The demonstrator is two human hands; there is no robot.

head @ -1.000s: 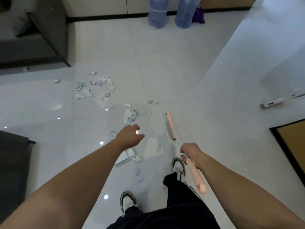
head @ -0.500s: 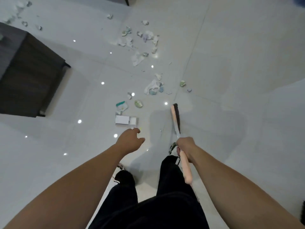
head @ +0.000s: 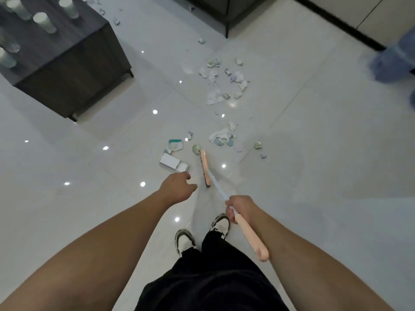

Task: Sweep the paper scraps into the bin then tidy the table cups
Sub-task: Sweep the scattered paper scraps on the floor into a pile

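Gripping the broom (head: 205,167) handle, the right hand (head: 240,207) sets its head running 12-to-6 just right of the small box (head: 173,163); paper scraps (head: 221,135) lie at 12–1 o'clock; left hand (head: 177,187) hangs loosely curled, holding nothing.

Home living room or lounge, by the look. Glossy pale tile floor (head: 314,153) mirroring ceiling spotlights. Low dark wood table (head: 74,70) carrying pale cups (head: 43,22). Dark cabinet (head: 224,10) on thin legs. Blue water jug (head: 390,63) against black skirting.
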